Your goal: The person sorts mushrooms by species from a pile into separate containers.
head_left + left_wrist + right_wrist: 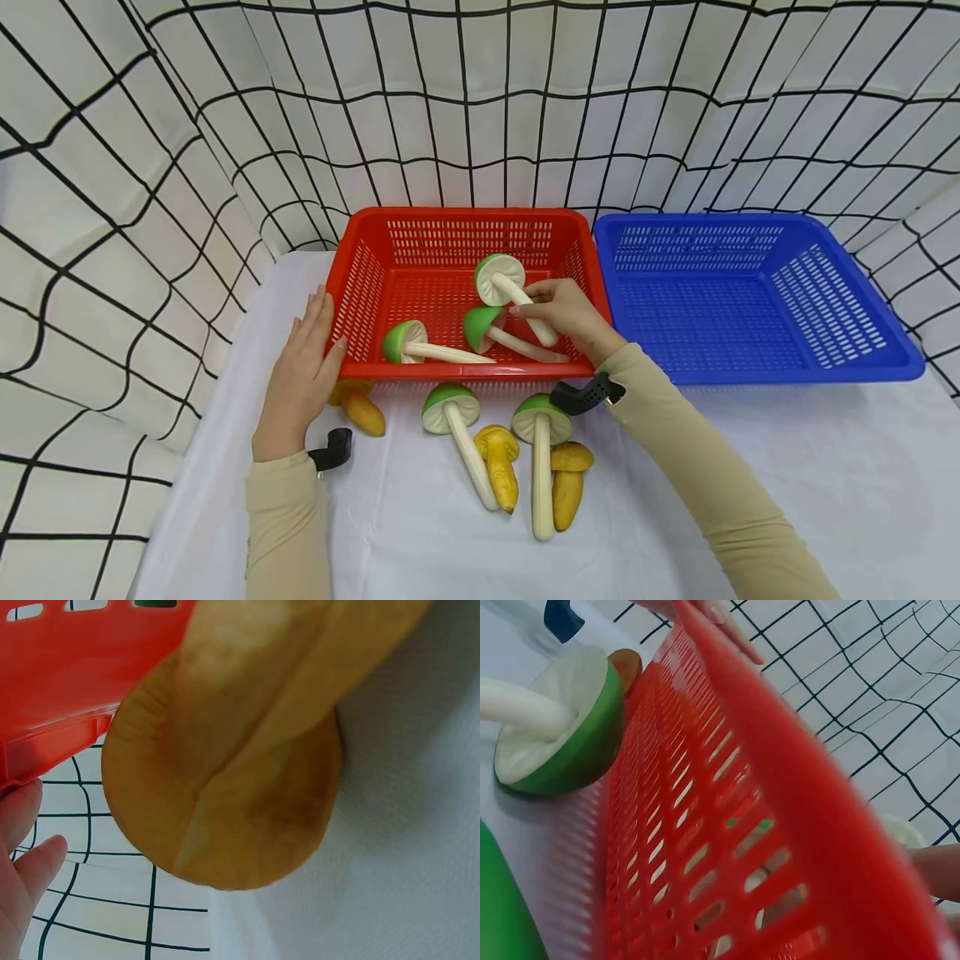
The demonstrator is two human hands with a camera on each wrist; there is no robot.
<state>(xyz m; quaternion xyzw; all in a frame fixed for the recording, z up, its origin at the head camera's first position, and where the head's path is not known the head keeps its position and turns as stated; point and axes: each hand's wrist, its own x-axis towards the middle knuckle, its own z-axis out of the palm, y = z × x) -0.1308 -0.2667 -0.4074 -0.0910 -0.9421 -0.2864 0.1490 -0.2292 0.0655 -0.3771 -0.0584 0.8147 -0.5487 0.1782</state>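
Held piece: green-capped mushroom point(510, 289), inside the red basket point(468, 372), right half, stem end angled toward its front-right corner. Right hand point(562, 312) pinches the stem just below the cap, thumb and fingers clamped on it. Stem is likely the easier grip; the cap is broad and round. Can't tell if the piece bears on anything underneath.

Left hand point(296, 379) has fingers extended along the basket's left edge, thumb at the front-left corner. Holds no piece; reads as bracing the basket.

Also in red: a second green mushroom point(483, 327) near the front-right corner, and a third green mushroom point(431, 350) along the front edge toward the left corner, both on their sides.

Blue basket point(757, 374) sits just off red's right edge, slotted walls too.

On the table point(420, 567), off red's front edge: two more green mushrooms point(542, 458), each with a yellow mushroom point(498, 467) beside its stem. One more yellow piece point(365, 412) lies by the front-left corner, cap partly hidden in the head view.

Black-gridded white backdrop point(487, 125) behind the baskets' back edges.
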